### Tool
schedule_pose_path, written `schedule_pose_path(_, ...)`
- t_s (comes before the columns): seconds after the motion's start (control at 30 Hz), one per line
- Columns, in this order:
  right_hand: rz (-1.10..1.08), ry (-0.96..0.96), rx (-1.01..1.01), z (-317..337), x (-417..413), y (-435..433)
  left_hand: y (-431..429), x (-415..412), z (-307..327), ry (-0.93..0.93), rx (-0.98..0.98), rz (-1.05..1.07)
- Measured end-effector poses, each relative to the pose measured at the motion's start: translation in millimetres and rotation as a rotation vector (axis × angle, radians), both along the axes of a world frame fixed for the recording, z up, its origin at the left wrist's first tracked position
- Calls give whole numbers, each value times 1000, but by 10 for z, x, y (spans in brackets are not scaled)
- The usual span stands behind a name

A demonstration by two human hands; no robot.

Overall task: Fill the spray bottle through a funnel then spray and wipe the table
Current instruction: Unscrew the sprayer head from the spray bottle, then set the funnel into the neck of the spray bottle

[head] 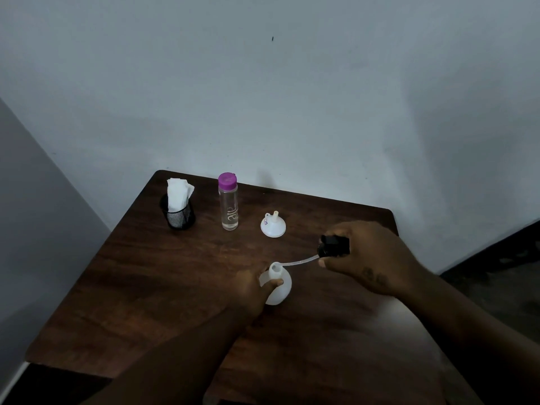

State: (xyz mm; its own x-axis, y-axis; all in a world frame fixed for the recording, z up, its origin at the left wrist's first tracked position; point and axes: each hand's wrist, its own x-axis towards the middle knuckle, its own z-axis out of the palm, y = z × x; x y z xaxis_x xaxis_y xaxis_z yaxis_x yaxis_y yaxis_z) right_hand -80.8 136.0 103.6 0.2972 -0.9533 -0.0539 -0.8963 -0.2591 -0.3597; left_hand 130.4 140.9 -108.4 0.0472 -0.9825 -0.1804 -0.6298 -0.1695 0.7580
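Your left hand [251,290] is gripping the spray bottle [282,283]; your right hand [368,258] is holding its black sprayer head [334,246], off to the right.

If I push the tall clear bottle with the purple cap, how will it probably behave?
The clear bottle is tall, narrow and upright, so a push near the purple cap would probably tip it. Its round body would likely roll once down. The smooth clear wall may be slippery.
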Motion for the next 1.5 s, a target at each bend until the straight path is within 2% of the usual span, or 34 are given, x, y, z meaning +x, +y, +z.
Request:
schedule_pose_path(0.43, -91, -46, -24, 133, -250, 436, 2, -11, 73, -10, 73, 0)
schedule_pose_path(0.7, -214, -101, 5, 71, -422, 671, 9, -2, 82, -13, 24, -14)
schedule_pose_path(0.87, -468, -341, 10, -465, -547, 791, -2, -13, 74, 13, 53, -9)
schedule_pose_path(1.0, -802, -645, 213, -1178, -602, 869, -22, -15, 38, 21, 69, -7)
schedule_pose_path(1.1, -952, -906, 317, -1661, -542, 932, -25, -34, 32, 36, 62, -2)
schedule_pose_path(1.2, -1092, -1059, 386, -1974, -421, 992, -20, -49, 46, 26, 36, 9)
schedule_pose_path(1.37, -1129, -1076, 452, -2476, -393, 1009, -17, -52, 46, 21, 30, 2)
schedule_pose_path(1.5, -1033, -951, 442, -2643, -429, 965, -21, -44, 43, 1, 26, 10)
